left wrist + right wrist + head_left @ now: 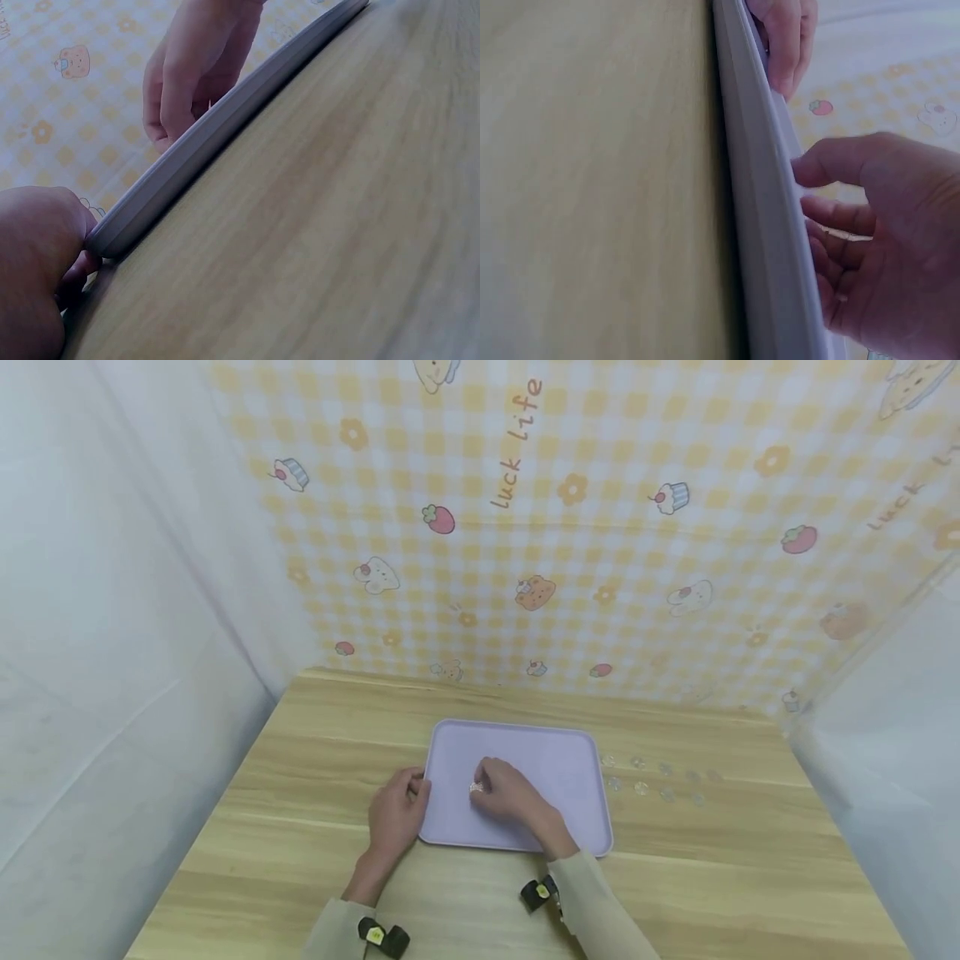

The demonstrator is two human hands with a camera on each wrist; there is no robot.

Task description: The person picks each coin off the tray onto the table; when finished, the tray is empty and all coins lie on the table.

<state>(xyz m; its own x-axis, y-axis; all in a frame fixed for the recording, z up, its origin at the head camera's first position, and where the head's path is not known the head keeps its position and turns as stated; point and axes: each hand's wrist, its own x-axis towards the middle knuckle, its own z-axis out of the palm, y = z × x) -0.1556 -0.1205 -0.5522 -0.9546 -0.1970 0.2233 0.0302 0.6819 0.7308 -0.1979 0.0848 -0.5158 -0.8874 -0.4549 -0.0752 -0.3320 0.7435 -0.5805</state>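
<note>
A shallow lilac tray (525,743) lies on the wooden table. My left hand (395,814) pinches its left rim; in the left wrist view, that hand (34,255) meets the tray's corner (112,241) with fingers on either side of the edge. Over the tray's middle, the curled fingers of my right hand (513,797) hold a small, clear, glittering piece (476,787), its exact kind too small to tell. From the right wrist, this hand (900,232) shows thumb and forefinger apart behind the tray wall (769,202), which hides what lies below the fingertips.
Right of the tray, several small clear round pieces (641,788) lie in two rows on the wooden table (720,860). A checked cloth (480,560) with printed figures hangs behind the table, and pale sheets (112,610) hang at both sides.
</note>
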